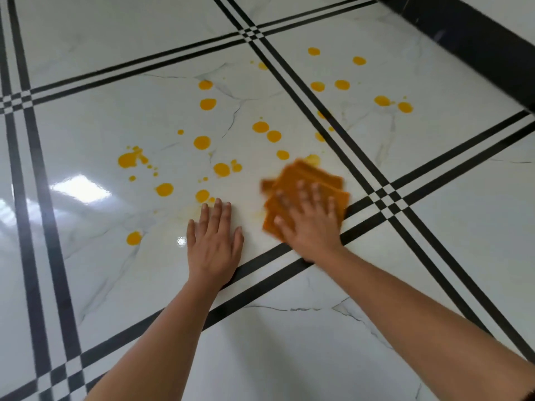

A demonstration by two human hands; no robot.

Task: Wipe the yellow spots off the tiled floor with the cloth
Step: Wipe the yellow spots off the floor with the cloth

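Two bare forearms reach in from the near edge. The right hand (309,224) lies palm down on a folded orange-brown cloth (307,175), with its fingers straight and spread, pressing rather than clutching. The cloth is flat on the glossy white marble-look floor tile (115,117), just right of the picture's middle and near the tile's right corner. It sits like a diamond, with one corner pointing away from the person toward the spill. Its edges are blurred and the hand covers its near half, so its long axis cannot be told. Cloth shows past the fingertips and on both sides of the hand. Just beyond the far corner, one pale yellow patch touches the cloth. The round yellow spots (201,142) scatter left and farther out, and some lie on the next tile to the right. The left hand (214,241) rests flat on bare tile beside the cloth, fingers straight and together, holding nothing, fingertips near a spot. Faint yellowish smears (256,216) lie between the hands. Black double stripes (260,260) border the tiles, and a dark band (477,33) runs across the upper right.
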